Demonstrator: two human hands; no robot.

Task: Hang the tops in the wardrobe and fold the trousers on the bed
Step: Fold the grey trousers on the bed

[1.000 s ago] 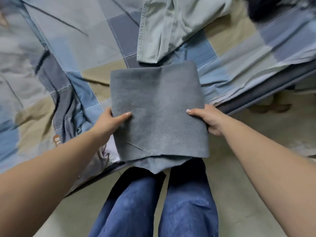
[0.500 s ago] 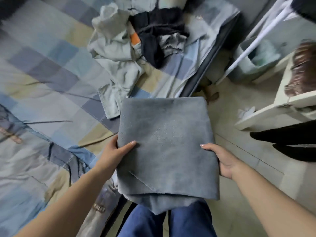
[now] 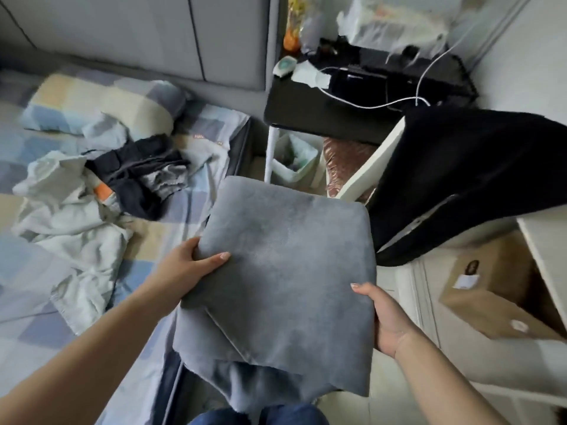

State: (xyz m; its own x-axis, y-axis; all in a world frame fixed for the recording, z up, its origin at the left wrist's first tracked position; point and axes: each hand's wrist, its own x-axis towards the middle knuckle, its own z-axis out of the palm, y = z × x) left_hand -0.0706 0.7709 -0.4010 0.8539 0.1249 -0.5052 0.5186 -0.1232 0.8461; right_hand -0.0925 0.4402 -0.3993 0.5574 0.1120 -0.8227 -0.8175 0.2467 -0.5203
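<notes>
I hold a folded grey pair of trousers (image 3: pixel 282 271) flat in front of me, above the bed's right edge. My left hand (image 3: pixel 184 271) grips its left side with the thumb on top. My right hand (image 3: pixel 386 320) grips its right side, thumb on top and fingers hidden underneath. On the checked bedsheet (image 3: pixel 27 302) to the left lie a pale green crumpled garment (image 3: pixel 70 228) and a dark heap of clothes (image 3: pixel 141 176).
A checked pillow (image 3: pixel 101 102) lies by the grey headboard (image 3: pixel 153 35). Right of the bed stand a black side table (image 3: pixel 337 108) with cables, a small bin (image 3: pixel 294 161), a white chair with a black garment (image 3: pixel 460 179) over it, and a cardboard box (image 3: pixel 491 289).
My view has swung up and right from the bedsheet toward the headboard, side table and chair. The folded trousers stay gripped in both hands and have moved off the bed toward its right edge.
</notes>
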